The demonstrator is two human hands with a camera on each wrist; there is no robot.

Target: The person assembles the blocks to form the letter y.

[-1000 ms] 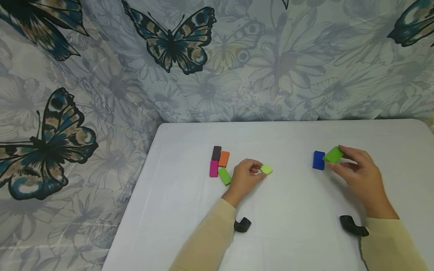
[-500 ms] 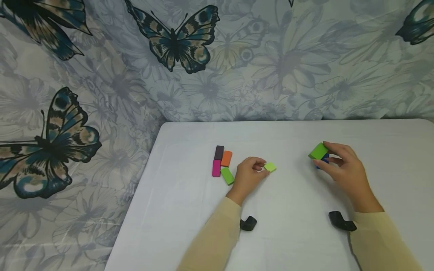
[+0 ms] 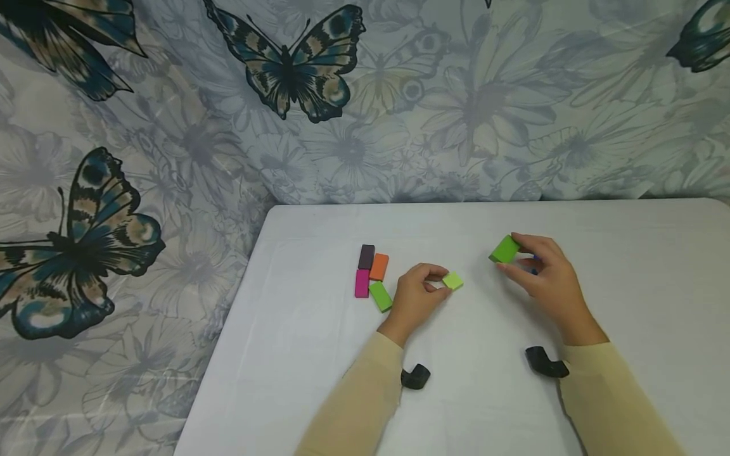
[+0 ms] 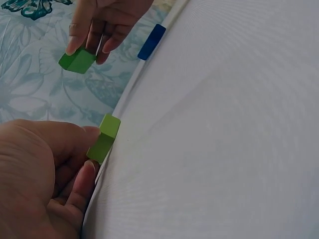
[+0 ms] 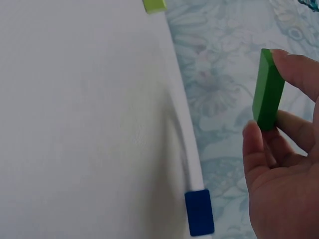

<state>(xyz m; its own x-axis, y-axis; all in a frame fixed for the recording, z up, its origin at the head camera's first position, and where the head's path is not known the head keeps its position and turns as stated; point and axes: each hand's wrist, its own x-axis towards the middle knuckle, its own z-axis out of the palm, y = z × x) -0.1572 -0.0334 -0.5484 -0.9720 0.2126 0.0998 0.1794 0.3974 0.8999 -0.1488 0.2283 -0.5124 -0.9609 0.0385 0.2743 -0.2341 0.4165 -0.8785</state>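
Observation:
My left hand (image 3: 419,301) pinches a small lime-green block (image 3: 453,280) between thumb and fingers, low at the white table (image 3: 456,405). In the left wrist view the lime block (image 4: 104,138) is gripped near the surface. My right hand (image 3: 550,288) holds a darker green block (image 3: 504,249) by its ends, raised above the table. The right wrist view shows this green block (image 5: 268,89) between thumb and fingertips. Behind the right hand sits a blue block (image 5: 200,212), mostly hidden in the head view.
Left of the left hand lie a dark block (image 3: 367,256), an orange block (image 3: 379,266), a magenta block (image 3: 362,283) and another green block (image 3: 380,296), close together. A floral butterfly cloth (image 3: 353,152) hangs behind the table.
My right hand has moved left with the green block, passing over the blue block toward the left hand. The left hand stays nearly in place with its lime block.

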